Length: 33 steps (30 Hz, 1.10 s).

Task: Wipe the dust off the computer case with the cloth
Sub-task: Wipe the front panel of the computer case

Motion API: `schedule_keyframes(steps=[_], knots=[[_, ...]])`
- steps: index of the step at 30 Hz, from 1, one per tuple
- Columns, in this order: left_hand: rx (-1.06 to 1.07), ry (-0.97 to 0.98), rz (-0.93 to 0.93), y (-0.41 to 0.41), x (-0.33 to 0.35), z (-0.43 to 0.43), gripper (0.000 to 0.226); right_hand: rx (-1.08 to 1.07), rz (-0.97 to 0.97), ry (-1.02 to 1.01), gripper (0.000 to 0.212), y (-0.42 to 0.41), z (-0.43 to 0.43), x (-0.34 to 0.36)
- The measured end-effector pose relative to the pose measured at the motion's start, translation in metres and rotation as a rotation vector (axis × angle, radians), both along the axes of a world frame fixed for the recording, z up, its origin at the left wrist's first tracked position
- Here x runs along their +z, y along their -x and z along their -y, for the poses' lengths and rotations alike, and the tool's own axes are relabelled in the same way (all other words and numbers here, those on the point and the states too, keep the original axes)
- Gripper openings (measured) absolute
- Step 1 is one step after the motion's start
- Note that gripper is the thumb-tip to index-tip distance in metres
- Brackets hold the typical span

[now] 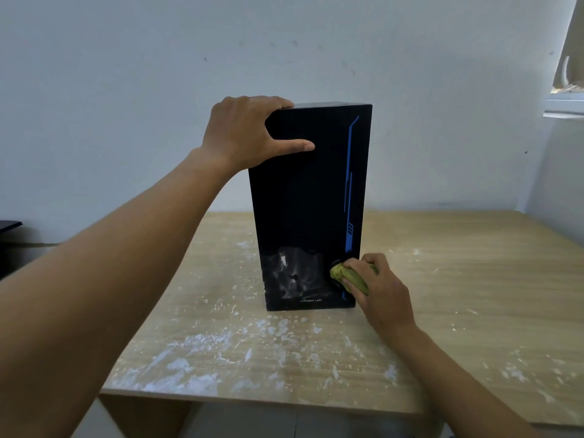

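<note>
The case (311,203) stands upright on the surface (458,279). The left hand (243,134) grips its top left corner. The right hand (377,284) holds the bunched cloth (344,275) against the case's lower right front; dust (292,273) lies just left of it.

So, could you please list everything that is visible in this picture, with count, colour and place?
computer case: one, black with a blue stripe, upright on the middle of the table
dust: one patch, whitish, low on the case's front
cloth: one, yellow-green, bunched against the case's lower right front
table: one, light wood, under the case
white flecks: many, scattered on the table top
wall: one, pale grey, behind the table
window frame: one, white, top right edge
dark object: one, black, left edge, too cut off to identify
left hand: one, grips the case's top left corner
right hand: one, holds the cloth
</note>
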<state>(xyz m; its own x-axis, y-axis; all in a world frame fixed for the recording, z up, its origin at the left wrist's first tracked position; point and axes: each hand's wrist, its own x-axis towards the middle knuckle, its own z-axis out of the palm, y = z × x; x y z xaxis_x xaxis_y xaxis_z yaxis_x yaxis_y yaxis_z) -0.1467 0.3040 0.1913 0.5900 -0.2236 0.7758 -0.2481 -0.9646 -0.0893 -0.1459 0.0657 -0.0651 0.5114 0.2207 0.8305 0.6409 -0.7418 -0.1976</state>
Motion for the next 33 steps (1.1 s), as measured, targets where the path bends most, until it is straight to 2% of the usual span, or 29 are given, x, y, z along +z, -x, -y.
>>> schedule_keyframes(steps=[4,11,24,33], knots=[[-0.006,-0.002,-0.003,0.000,0.000,-0.001,0.093,-0.003,-0.071,0.073,0.037,0.003,0.004,-0.020],[0.006,0.013,-0.021,-0.001,0.000,-0.001,0.097,-0.003,-0.026,0.136,0.022,0.002,0.008,-0.007],[0.007,0.010,-0.034,0.001,0.001,0.000,0.099,0.001,0.078,-0.183,0.029,-0.009,-0.006,0.103],[-0.010,0.002,-0.042,0.002,0.001,0.000,0.097,0.004,0.060,-0.061,0.029,-0.008,-0.003,0.061]])
